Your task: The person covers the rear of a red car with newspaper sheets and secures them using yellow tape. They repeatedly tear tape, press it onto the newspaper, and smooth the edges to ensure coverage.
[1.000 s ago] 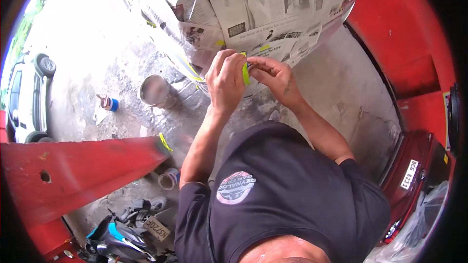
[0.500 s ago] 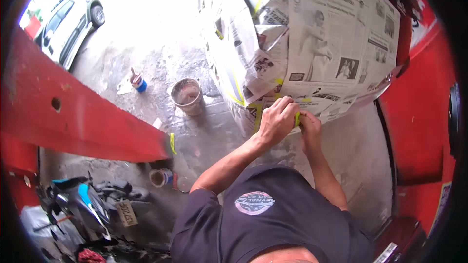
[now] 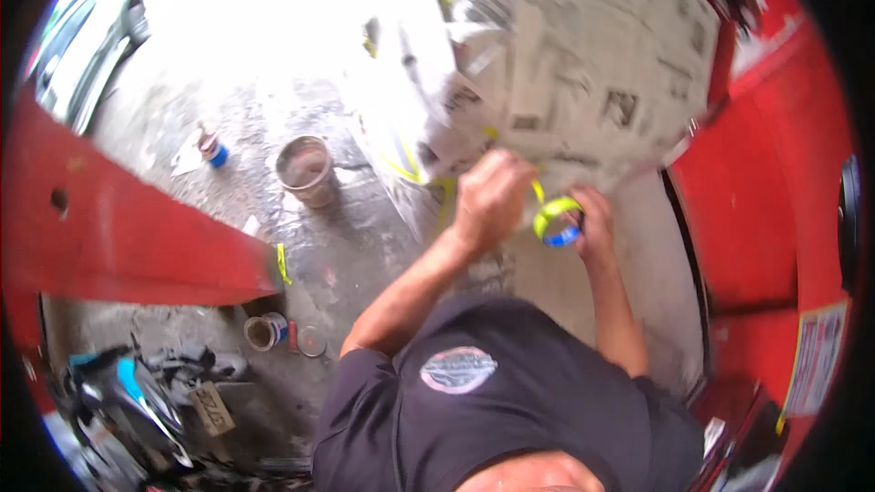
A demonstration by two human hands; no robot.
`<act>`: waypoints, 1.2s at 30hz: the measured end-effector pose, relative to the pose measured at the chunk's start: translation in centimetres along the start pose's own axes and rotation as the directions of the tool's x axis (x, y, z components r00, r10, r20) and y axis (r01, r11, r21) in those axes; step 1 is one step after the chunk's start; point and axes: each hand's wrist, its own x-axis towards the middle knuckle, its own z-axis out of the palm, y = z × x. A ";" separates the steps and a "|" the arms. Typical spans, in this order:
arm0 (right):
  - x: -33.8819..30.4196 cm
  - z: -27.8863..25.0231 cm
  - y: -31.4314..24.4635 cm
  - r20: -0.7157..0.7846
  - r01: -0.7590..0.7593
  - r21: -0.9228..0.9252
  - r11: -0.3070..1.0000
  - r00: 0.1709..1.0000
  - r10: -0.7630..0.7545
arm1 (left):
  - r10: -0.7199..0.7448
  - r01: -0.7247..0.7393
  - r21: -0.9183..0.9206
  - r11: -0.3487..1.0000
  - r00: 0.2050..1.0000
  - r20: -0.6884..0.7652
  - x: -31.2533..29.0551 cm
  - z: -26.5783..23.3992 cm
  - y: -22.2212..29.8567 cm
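My right hand (image 3: pixel 595 221) grips a roll of yellow-green masking tape (image 3: pixel 557 207) with a blue core, its open ring facing up. A short strip of tape (image 3: pixel 538 189) runs from the roll to my left hand (image 3: pixel 493 196), whose fingers are closed on its end. Both hands are just off the near edge of a vehicle body covered in newspaper sheets (image 3: pixel 597 64). Yellow-green tape lines (image 3: pixel 398 164) run along the paper on the left side. Motion smears the left fingertips.
A grey bucket (image 3: pixel 306 170), a blue can (image 3: pixel 214 152) and an open can (image 3: pixel 264 332) stand on the concrete floor to the left. A red steel beam (image 3: pixel 146 219) juts in there, with a motorcycle (image 3: pixel 137 383) beyond. Red panels (image 3: pixel 756 219) rise at the right.
My hands have drawn apart, and the tape roll in the right hand has swung into view with a strip stretched out. The view has shifted to the right.
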 end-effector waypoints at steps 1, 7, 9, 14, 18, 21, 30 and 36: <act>-0.4 0.8 0.6 0.027 0.070 -0.119 0.990 0.997 -0.068 | -0.055 0.055 0.006 0.998 0.996 0.073 0.5 -0.7 -0.2; -3.4 5.4 -3.9 0.304 0.060 -0.236 0.970 0.952 0.015 | -0.482 0.494 -0.249 0.833 0.869 0.111 0.4 -1.2 0.1; -3.8 5.7 -3.5 0.351 0.101 -0.246 0.964 0.936 -0.008 | -0.490 0.513 -0.246 0.822 0.858 0.153 0.4 -1.5 0.1; -3.4 5.8 -1.1 0.320 0.138 -0.299 0.944 0.947 -0.037 | -0.459 0.488 -0.086 0.868 0.857 0.234 0.7 -1.4 0.6; -3.0 6.1 0.3 0.279 0.192 -0.500 0.844 0.959 -0.053 | -0.313 0.277 0.151 0.949 0.888 0.338 0.9 -1.5 0.8; -3.2 6.9 -0.6 0.237 0.313 -0.441 0.841 0.945 -0.228 | -0.182 0.135 0.143 0.980 0.900 0.396 1.3 -1.4 2.1; -3.7 6.7 -2.7 0.099 0.282 -0.294 0.913 0.959 -0.264 | -0.389 0.404 -0.038 0.914 0.900 0.196 -1.9 -1.1 3.6; -4.0 6.7 -2.5 0.102 0.312 -0.124 0.942 0.948 -0.301 | -0.553 0.729 -0.319 0.606 0.674 0.490 -4.7 -0.3 0.0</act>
